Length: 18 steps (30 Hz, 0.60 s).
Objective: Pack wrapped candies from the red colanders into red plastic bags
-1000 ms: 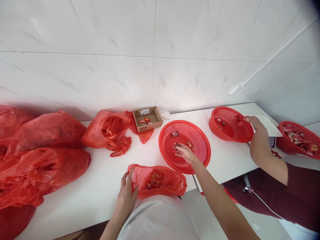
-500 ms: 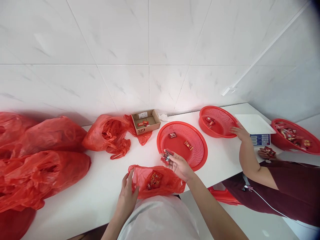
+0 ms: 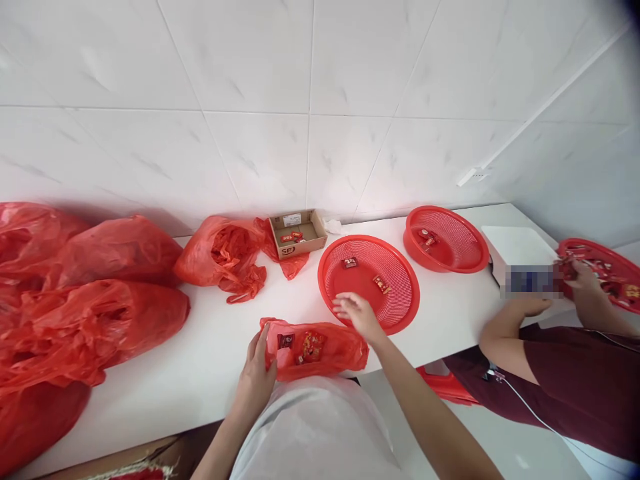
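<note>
My left hand point(image 3: 258, 371) grips the left edge of a red plastic bag point(image 3: 340, 353) at the table's front edge. The bag's mouth gapes, and several small wrapped snacks point(image 3: 312, 347) show inside, among them a dark red packet point(image 3: 285, 341) near my left fingers. Over the near rim of a red mesh basket point(image 3: 326, 267) is my right hand point(image 3: 359, 313), fingers apart with nothing in them. Two small packets lie in that basket: a dark red one point(image 3: 349, 263) at the back and a red and yellow one point(image 3: 381, 285) on the right.
Full red bags point(image 3: 120, 250) crowd the left side. A small cardboard box point(image 3: 299, 248) with red packets stands by the wall. To the right are a second red basket point(image 3: 445, 212), a white scale point(image 3: 517, 243) and a filled basket point(image 3: 633, 263), where a co-worker's hand point(image 3: 585, 277) holds packets.
The packet in my right hand is gone from it; a dark red packet now lies in the bag. My right hand has opened over the basket. The co-worker's hands have shifted right.
</note>
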Each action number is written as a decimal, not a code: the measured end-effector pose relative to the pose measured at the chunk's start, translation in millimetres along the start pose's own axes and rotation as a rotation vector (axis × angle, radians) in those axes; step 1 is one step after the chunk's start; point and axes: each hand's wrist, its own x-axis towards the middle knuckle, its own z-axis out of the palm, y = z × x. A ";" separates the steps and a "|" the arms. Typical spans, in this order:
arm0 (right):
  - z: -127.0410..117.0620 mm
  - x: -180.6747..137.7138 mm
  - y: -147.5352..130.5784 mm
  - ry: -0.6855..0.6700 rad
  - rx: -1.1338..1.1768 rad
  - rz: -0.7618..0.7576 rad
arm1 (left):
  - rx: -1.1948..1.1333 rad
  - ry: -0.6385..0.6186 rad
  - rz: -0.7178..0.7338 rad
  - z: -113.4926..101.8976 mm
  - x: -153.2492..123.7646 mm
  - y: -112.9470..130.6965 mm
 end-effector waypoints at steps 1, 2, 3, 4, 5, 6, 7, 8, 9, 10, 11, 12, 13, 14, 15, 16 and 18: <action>-17.9 9.2 3.2 0.059 -0.056 0.011 | 0.003 0.000 0.000 -0.4 0.3 0.7; -36.0 18.4 7.4 0.126 -0.121 0.026 | 0.008 0.001 0.000 -0.9 0.6 1.6; -53.6 27.2 12.4 0.194 -0.192 0.045 | 0.014 0.001 -0.001 -1.6 1.1 2.6; -69.9 35.3 17.9 0.255 -0.264 0.067 | 0.020 -0.003 -0.002 -2.4 1.5 3.9; -84.2 42.6 23.8 0.305 -0.335 0.093 | 0.026 -0.012 0.000 -3.5 2.0 5.2; -96.2 49.1 29.8 0.342 -0.403 0.120 | 0.033 -0.021 0.002 -4.6 2.4 6.6; -105.4 54.8 35.7 0.364 -0.464 0.147 | 0.041 -0.028 0.002 -5.9 2.9 7.9; -111.6 59.7 41.3 0.373 -0.519 0.172 | 0.048 -0.036 -0.002 -7.1 3.4 9.1; -115.0 63.9 46.7 0.372 -0.566 0.193 | 0.055 -0.038 -0.009 -8.2 3.8 10.2; -115.7 67.6 51.7 0.365 -0.607 0.212 | 0.060 -0.034 -0.016 -9.0 4.2 11.2; -114.3 70.8 56.3 0.355 -0.642 0.228 | 0.064 -0.028 -0.023 -9.4 4.5 11.9; -111.4 73.7 60.3 0.345 -0.673 0.241 | 0.065 -0.025 -0.028 -9.3 4.7 12.4; -107.6 76.3 63.9 0.338 -0.700 0.253 | 0.063 -0.022 -0.031 -8.6 4.8 12.6; -103.7 78.8 66.8 0.335 -0.725 0.262 | 0.058 -0.018 -0.033 -7.5 4.8 12.5; -100.4 81.1 69.0 0.333 -0.745 0.271 | 0.051 -0.011 -0.035 -5.9 4.7 12.2; -97.9 83.2 70.5 0.331 -0.762 0.278 | 0.044 -0.004 -0.037 -4.1 4.7 11.5; -96.5 86.4 71.8 0.316 -0.776 0.291 | 0.034 0.017 -0.035 -0.7 4.9 9.8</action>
